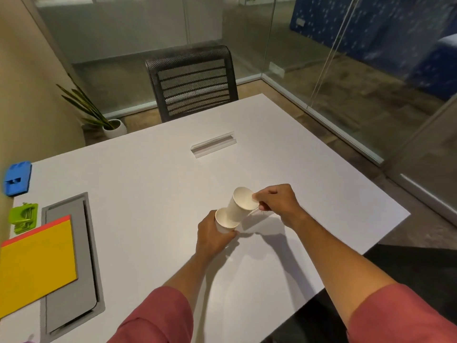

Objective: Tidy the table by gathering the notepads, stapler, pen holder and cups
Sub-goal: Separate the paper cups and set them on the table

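— Head view, what have the hands got?

— 2 white paper cups, over the middle of the white table [153, 184], a bit toward its right edge. The left hand [214, 235] has its grip closed around the lower white paper cup [223, 222], which stands upright. The right hand [278, 203] pinches the rim of the upper white paper cup [241, 204] between thumb and fingers; that cup is tilted, mouth toward the camera, its base set into the mouth of the lower one.

— And the other things?

— All along the left edge. A yellow notepad with a red top strip [37, 263] lies partly over the grey recessed cable tray [71, 268]. Just beyond it sits a green stapler [23, 216], and further toward the far left corner a blue plastic block [17, 178]; I cannot tell what that is. Something small and purple shows at the near left corner, too cropped to name.

— Anything further out?

— A clear plastic strip [214, 143] near the far edge, and a black mesh chair [193, 82] behind the table.
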Tool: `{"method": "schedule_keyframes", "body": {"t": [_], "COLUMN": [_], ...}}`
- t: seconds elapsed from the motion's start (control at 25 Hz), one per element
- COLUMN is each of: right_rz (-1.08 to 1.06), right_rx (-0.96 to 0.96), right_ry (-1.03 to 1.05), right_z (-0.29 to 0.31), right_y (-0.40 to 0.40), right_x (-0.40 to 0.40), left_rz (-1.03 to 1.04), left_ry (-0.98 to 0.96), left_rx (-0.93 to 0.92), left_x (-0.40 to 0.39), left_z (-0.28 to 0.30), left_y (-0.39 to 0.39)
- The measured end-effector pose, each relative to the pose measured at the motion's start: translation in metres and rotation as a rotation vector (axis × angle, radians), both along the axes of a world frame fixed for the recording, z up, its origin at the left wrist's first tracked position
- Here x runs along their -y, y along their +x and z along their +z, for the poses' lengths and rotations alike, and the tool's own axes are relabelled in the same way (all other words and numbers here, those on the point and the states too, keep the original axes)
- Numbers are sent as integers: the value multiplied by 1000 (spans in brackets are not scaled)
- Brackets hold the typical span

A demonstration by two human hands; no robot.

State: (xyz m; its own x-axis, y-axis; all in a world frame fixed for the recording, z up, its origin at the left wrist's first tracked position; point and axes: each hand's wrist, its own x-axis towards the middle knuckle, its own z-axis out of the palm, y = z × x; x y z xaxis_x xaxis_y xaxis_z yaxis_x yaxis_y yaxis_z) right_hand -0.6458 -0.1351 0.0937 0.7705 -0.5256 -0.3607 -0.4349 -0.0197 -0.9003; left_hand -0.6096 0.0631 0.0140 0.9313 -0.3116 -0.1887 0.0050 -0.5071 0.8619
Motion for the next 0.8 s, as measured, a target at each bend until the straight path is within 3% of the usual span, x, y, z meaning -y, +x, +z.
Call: {"method": "schedule_keyframes", "body": {"t": [0.2,0.48,0.8], "right_rz": [-252,-708,-828], "right_rx": [16,58,-74], "right_ry": [26,74,-31], "right_z": [-8,-27,-60], "right_y": [-7,-8,-5], "right_x": [39,93,149], "left_rz": [-19,-5,18], "left_ry": [-11,-43,12], "left_rx": [101,85,82], "left_x": [24,47,40], "left_z": [8,1,-19], "left_y": [10,20,27]}}
